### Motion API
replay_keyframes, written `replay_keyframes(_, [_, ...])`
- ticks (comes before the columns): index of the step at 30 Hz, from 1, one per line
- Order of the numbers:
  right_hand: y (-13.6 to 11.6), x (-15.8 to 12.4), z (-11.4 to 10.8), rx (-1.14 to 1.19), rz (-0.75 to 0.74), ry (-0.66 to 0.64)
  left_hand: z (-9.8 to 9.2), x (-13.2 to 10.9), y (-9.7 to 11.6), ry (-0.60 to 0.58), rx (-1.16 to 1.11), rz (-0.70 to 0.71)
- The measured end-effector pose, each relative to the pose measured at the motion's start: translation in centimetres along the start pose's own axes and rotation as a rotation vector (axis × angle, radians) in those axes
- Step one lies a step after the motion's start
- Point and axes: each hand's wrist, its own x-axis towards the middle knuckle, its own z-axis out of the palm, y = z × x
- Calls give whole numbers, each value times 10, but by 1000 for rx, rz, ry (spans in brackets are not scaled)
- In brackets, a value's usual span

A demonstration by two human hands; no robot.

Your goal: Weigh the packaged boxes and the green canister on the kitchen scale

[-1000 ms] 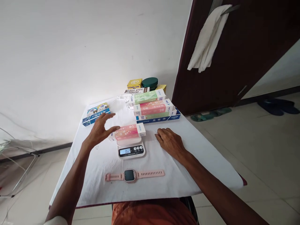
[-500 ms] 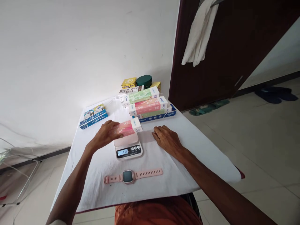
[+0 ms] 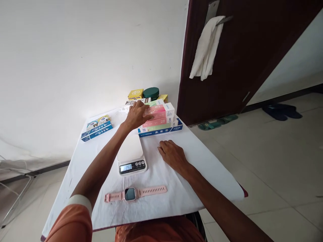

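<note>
My left hand (image 3: 137, 115) grips the left end of a pink toothpaste box (image 3: 161, 110), which sits on or just above the stacked boxes at the back of the table. Beneath it show another pink box (image 3: 161, 121) and a long blue box (image 3: 161, 132); a green box (image 3: 158, 102) lies behind. In front stands a white digital scale (image 3: 130, 149) with a bare platform and a lit display. My right hand (image 3: 173, 153) rests on the white cloth right of the scale, its fingers curled under and what they hold, if anything, hidden. Nearer me lies a pink smartwatch (image 3: 130, 194).
Blue and white boxes (image 3: 97, 130) lie stacked at the table's left. Behind the main stack are a yellow box (image 3: 135, 93) and a green round container (image 3: 151, 92) near the wall. A white towel (image 3: 206, 47) hangs on the door handle to the right.
My left hand has lifted the pink box off the scale and carried it back to the stack. The display reading has changed. My right hand stays on the cloth; the view has shifted slightly.
</note>
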Motion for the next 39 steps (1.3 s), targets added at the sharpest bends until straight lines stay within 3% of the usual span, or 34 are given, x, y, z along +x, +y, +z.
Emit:
replay_keyframes(7, [2,-3,4,-6,-32,50,17,-20,-1,113,-12,12])
replay_keyframes(10, [4,-5,7,21,-53,96,21,-38,-17,199,-63,10])
replay_keyframes(13, [6,-6,10,57,-69,118,19,-60,-62,316,-156,-104])
replay_keyframes(16, [7,-6,11,73,-69,125,14,-92,-129,345,-198,-404])
replay_keyframes(18, [6,-6,11,79,-63,131,12,-115,-173,250,-110,-666])
replay_keyframes(20, [6,-6,11,85,-61,136,11,-139,-208,82,-7,-872])
replay_keyframes(22, [6,-6,11,88,-63,142,13,-160,-232,-58,36,-995])
replay_keyframes(24, [6,-6,11,87,-65,146,16,-176,-246,-135,60,-1026])
replay_keyframes(30, [6,-6,12,79,-63,152,7,-200,-255,-287,190,-933])
replay_keyframes(36, [7,-5,14,91,-77,171,-24,-233,-233,-423,91,-846])
replay_keyframes(39, [7,-4,12,97,-73,147,-27,-241,-220,-427,64,-817])
